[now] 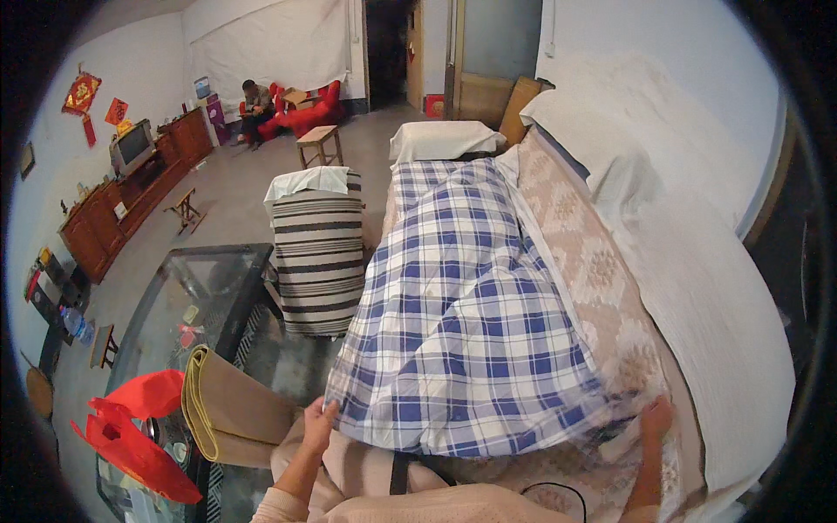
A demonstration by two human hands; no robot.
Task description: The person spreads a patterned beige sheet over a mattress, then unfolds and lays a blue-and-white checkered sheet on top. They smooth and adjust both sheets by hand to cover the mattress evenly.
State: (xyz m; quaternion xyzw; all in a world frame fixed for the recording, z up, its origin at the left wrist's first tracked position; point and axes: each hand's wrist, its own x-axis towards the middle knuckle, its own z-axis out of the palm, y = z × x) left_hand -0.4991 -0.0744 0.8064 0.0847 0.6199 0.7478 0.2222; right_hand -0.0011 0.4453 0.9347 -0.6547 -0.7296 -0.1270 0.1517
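A blue-and-white plaid quilt or cover (471, 314) lies spread and slightly rumpled along a long seat with a beige patterned cover (592, 261). At its near left corner, my left hand (319, 428) pinches the edge of the cloth. My right hand (656, 418) is out at the near right corner, with its fingers closed on the cloth's edge; that corner is blurred. The near hem hangs between my two hands, just in front of my body. Folds run diagonally across the middle of the plaid cloth.
To the left are a striped padded stool (318, 255), a glass-topped table (216, 274), a folded tan mat (242, 405) and a red bag (140, 431). White cloth (706, 314) drapes along the right side. A person (256, 108) sits at the back near a wooden stool (319, 138).
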